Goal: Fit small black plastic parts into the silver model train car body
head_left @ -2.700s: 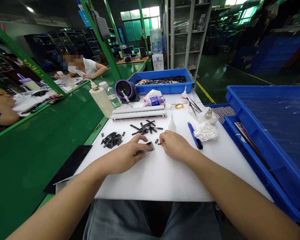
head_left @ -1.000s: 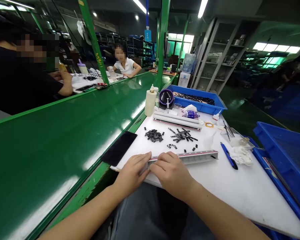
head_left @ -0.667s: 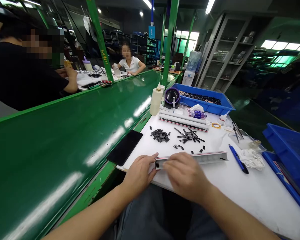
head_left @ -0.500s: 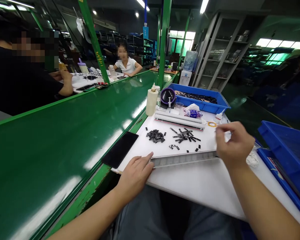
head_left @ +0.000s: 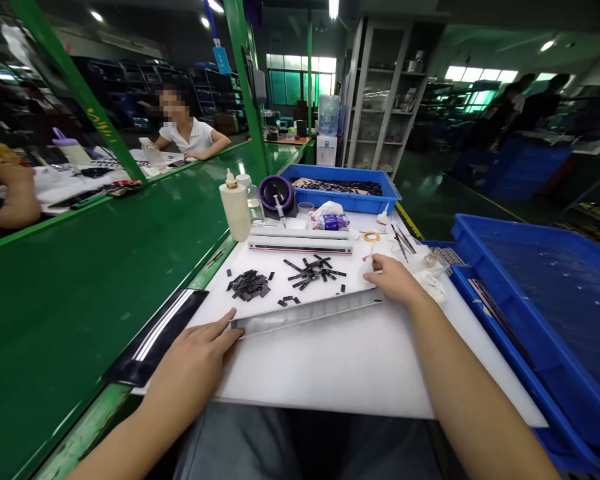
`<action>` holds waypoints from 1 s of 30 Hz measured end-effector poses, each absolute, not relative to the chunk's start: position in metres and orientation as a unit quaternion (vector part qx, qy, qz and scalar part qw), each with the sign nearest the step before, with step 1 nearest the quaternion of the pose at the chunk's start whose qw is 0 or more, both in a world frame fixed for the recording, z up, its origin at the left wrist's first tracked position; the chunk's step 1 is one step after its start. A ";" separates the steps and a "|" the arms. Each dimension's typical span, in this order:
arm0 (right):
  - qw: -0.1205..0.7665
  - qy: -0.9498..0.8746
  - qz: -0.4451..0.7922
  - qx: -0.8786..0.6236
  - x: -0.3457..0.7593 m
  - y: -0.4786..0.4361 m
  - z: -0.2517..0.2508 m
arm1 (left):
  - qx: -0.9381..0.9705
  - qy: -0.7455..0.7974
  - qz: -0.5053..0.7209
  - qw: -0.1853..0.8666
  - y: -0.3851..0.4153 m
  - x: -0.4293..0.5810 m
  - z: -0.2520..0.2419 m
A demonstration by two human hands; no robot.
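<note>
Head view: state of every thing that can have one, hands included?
left hand: open, flat, fingertips on left end of rail
right hand: at rail's right end, grip unclear
rail: lying flat on white mat
squeeze bottle: upright, nozzle on
blue bin: open, partly filled
black panel: lying flat, glossy face up
small black parts: loose heap on mat

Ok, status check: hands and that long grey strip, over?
Left hand flat, touching left end of long grey strip. Right hand at its right end, grip unclear. Loose black pieces lie just beyond it on the white mat.
</note>
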State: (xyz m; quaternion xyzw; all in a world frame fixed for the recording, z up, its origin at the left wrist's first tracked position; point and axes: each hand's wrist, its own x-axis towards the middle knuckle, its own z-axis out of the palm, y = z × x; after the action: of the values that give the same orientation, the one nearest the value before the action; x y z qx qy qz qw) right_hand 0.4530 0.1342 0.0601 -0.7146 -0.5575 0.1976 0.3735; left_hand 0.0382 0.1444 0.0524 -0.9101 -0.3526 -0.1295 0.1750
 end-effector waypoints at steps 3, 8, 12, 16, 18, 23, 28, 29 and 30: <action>0.372 -0.565 0.191 -0.711 0.451 0.134 0.064 | -0.908 -0.355 -0.154 0.159 0.139 0.043 0.055; 0.574 -0.534 0.223 -0.579 0.431 0.126 0.092 | -0.906 -0.356 -0.180 0.140 0.132 0.047 0.060; 0.680 -0.513 0.336 -0.403 0.389 0.120 0.137 | -0.900 -0.398 -0.148 0.100 0.129 0.047 0.063; 0.654 -0.541 0.400 -0.347 0.344 0.130 0.166 | -0.893 -0.421 -0.131 0.088 0.127 0.047 0.064; 0.649 -0.544 0.429 -0.315 0.325 0.140 0.161 | -0.891 -0.428 -0.131 0.079 0.128 0.047 0.063; 0.648 -0.511 0.508 -0.246 0.292 0.153 0.122 | -0.889 -0.437 -0.131 0.049 0.134 0.049 0.065; 0.639 -0.443 0.556 -0.295 0.266 0.145 0.101 | -0.889 -0.437 -0.134 0.032 0.136 0.054 0.069; 0.648 -0.437 0.538 -0.316 0.260 0.142 0.098 | -0.887 -0.440 -0.140 0.028 0.135 0.054 0.069; 0.655 -0.443 0.509 -0.340 0.255 0.139 0.095 | -0.883 -0.444 -0.148 0.024 0.135 0.055 0.068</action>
State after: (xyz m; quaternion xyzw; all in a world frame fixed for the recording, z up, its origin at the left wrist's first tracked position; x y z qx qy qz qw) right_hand 0.2550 0.1393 0.0949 -0.3403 -0.4434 0.5088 0.6547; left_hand 0.0550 0.1352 0.0683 -0.8835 -0.4439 -0.1478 0.0243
